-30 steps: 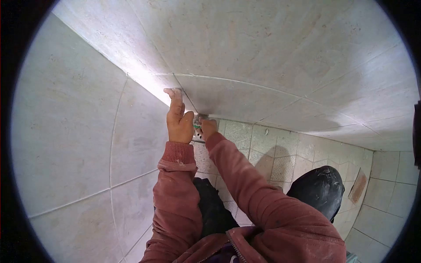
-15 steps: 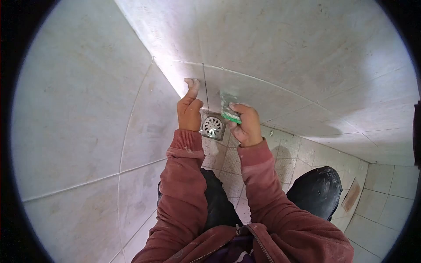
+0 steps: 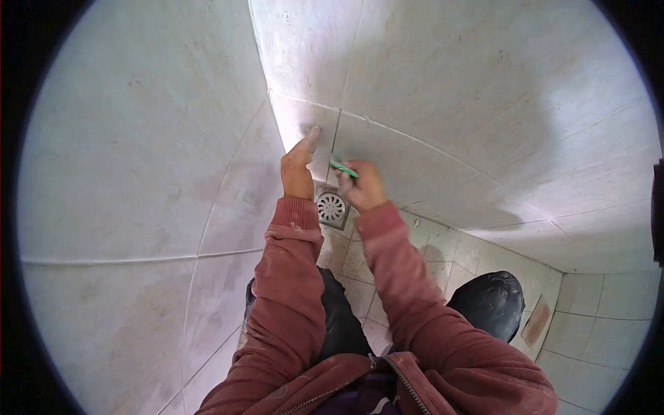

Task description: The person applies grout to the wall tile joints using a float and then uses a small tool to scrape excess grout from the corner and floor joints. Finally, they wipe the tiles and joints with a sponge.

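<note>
My right hand [image 3: 365, 185] is closed around a small flat scraper with a green edge [image 3: 344, 168]. The scraper is held edge-on at the tiled wall [image 3: 415, 90], close to a dark vertical joint [image 3: 335, 140] between two tiles; the hand is slightly blurred. Left of that joint, my left hand [image 3: 299, 167] reaches up with its fingers stretched out, the tips at or very near the wall by the corner. It holds nothing that I can see. Whitish dust marks both hands. Just below them lies a round slotted floor drain [image 3: 332, 207].
A second tiled wall [image 3: 138, 152] rises on the left and meets the first in a corner. My dark-covered knees [image 3: 488, 304] are bent over the tiled floor [image 3: 360, 280]. A brownish rectangular patch [image 3: 536, 321] lies on the floor at right.
My right hand has moved left with the scraper, now turned edge-on beside the dark joint. My left hand's fingers have straightened from a partly curled pose. The view has shifted slightly.
</note>
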A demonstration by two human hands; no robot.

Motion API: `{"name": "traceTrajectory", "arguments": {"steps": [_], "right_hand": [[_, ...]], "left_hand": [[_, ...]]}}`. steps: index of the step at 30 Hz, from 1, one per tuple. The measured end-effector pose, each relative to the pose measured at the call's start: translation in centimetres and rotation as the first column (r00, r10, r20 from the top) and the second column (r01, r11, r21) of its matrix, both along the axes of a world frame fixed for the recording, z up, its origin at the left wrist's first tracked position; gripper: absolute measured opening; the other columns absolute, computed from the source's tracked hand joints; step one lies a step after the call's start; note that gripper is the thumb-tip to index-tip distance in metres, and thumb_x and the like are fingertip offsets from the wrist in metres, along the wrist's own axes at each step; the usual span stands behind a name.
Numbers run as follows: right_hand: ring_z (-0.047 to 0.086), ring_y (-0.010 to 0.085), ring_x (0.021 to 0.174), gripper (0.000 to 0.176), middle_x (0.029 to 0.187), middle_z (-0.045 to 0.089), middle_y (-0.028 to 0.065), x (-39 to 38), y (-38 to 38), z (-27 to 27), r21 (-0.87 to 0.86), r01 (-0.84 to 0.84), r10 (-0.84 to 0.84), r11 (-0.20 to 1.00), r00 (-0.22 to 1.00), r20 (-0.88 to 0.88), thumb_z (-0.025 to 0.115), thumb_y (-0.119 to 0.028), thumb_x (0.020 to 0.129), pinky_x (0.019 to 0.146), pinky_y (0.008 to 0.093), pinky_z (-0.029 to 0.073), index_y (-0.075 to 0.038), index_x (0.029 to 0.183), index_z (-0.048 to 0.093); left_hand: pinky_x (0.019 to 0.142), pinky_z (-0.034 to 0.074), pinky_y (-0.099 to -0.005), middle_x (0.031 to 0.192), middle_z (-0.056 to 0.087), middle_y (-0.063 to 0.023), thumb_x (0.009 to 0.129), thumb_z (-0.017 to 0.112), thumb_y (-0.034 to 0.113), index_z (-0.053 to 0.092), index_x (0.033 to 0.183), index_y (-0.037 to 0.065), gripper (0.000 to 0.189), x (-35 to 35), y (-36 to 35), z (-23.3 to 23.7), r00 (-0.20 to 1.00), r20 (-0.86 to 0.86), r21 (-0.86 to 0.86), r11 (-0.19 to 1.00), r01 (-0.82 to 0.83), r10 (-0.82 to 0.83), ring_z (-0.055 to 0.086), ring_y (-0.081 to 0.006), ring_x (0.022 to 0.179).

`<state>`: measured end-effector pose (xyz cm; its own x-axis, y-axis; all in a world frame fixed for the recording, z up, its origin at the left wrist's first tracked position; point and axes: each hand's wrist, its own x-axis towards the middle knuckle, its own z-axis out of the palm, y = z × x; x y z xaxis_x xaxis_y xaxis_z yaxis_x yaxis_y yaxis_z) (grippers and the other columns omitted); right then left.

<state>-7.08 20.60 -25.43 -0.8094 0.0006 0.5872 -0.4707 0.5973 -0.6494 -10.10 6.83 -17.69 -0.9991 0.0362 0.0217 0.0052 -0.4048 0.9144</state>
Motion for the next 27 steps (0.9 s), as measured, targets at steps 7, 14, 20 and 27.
{"name": "traceTrajectory", "arguments": {"steps": [7, 14, 20, 27], "right_hand": [[0.056, 0.0132, 0.06, 0.018, 0.075, 0.057, 0.0106, 1.2, 3.9, 7.0, -0.932, 0.122, 0.577, 0.342, 0.755, 0.311, 0.048, -0.006, 0.081, 0.048, 0.0194, 0.048, 0.01, 0.086, 0.052], [0.054, 0.0095, 0.056, 0.016, 0.071, 0.053, 0.009, 4.7, 6.6, 9.6, -0.896, 0.42, 0.635, -0.145, 0.734, 0.242, 0.043, -0.002, 0.082, 0.044, 0.0134, 0.048, 0.013, 0.086, 0.048], [0.052, 0.0111, 0.053, 0.014, 0.062, 0.054, 0.0069, 7.4, 13.3, 13.5, -0.846, 0.521, 0.656, -0.108, 0.677, 0.333, 0.053, -0.007, 0.075, 0.036, 0.018, 0.039, 0.005, 0.081, 0.055], [0.049, 0.0131, 0.047, 0.007, 0.065, 0.054, 0.0077, 6.9, 12.9, 5.0, -0.598, 0.708, 0.35, 0.374, 0.49, 0.799, 0.051, -0.006, 0.076, 0.035, 0.0208, 0.039, 0.0, 0.074, 0.054]], "left_hand": [[0.089, 0.033, -0.0308, 0.116, 0.051, -0.0135, 0.083, 0.039, 0.029, 0.054, 0.112, 0.004, 0.041, 0.1, 0.1, -0.1, 0.998, -0.066, -0.143, 0.989, -0.031, 0.021, 0.044, -0.023, 0.112], [0.092, 0.029, -0.029, 0.121, 0.046, -0.0176, 0.081, 0.045, 0.02, 0.052, 0.112, 0.001, 0.037, 0.2, 0.4, 1.4, 0.999, 0.029, -0.025, 0.999, -0.028, 0.029, 0.039, -0.0225, 0.116], [0.101, 0.015, -0.0277, 0.131, 0.031, -0.0224, 0.075, 0.041, 0.003, 0.043, 0.118, -0.004, 0.044, 0.9, 1.1, 0.6, 0.992, -0.122, -0.15, 0.988, -0.028, 0.01, 0.022, -0.0241, 0.126], [0.103, 0.007, -0.0292, 0.137, 0.009, -0.0249, 0.069, 0.04, -0.002, 0.022, 0.128, -0.008, 0.062, 1.1, 3.7, 0.4, 0.995, -0.097, -0.283, 0.958, -0.053, 0.026, 0.006, -0.0279, 0.13]]}}
